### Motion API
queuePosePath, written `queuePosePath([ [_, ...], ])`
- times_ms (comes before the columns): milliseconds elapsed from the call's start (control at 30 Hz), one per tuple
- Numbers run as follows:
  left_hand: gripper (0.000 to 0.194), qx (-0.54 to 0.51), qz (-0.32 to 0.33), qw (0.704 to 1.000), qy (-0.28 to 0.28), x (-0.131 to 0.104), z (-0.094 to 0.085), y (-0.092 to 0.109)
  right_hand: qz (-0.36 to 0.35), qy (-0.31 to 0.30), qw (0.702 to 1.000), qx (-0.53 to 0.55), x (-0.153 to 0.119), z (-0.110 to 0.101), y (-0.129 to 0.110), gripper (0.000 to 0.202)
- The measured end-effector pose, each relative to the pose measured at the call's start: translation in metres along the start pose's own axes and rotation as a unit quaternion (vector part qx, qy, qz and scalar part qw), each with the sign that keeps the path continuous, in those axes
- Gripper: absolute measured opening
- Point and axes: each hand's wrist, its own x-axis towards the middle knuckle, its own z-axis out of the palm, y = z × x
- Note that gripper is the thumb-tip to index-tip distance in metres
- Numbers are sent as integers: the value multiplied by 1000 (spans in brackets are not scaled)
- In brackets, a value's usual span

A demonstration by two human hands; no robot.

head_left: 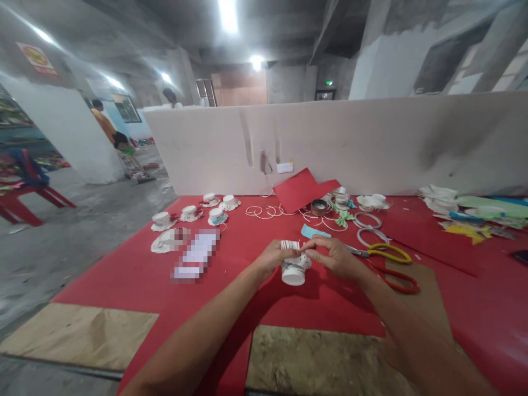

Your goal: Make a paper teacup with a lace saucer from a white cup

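White frilled piece (293,276) is held in the left hand (273,257) above the red sheet (237,250), judged unfinished; the right hand (333,256) pinches beside it, contents unclear. Similar pieces (161,221) at left look complete.

Left grip (273,257) holds a ruffled white cup (293,275), right grip (333,256) touching it.

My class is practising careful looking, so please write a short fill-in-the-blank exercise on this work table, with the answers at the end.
1. The cup-like piece at the left hand and right hand is mainly ____ in colour.
2. The scissors have one yellow handle and one ____ handle.
3. The scissors lie to the ____ of the cup-like piece.
4. The paper scrap just beyond the right hand is light ____.

Answers: white; red; right; blue.
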Motion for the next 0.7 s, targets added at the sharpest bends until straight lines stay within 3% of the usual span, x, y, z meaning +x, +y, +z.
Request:
queuePosePath([
  [267, 18, 4, 10, 1000, -11, 1, 2, -6, 6, -35, 999, 5, 0, -1, 1, 15],
  [700, 15, -20, 16, 1000, -15, 1, 2, -6, -43, -72, 996, -17, 0, -4, 6, 14],
])
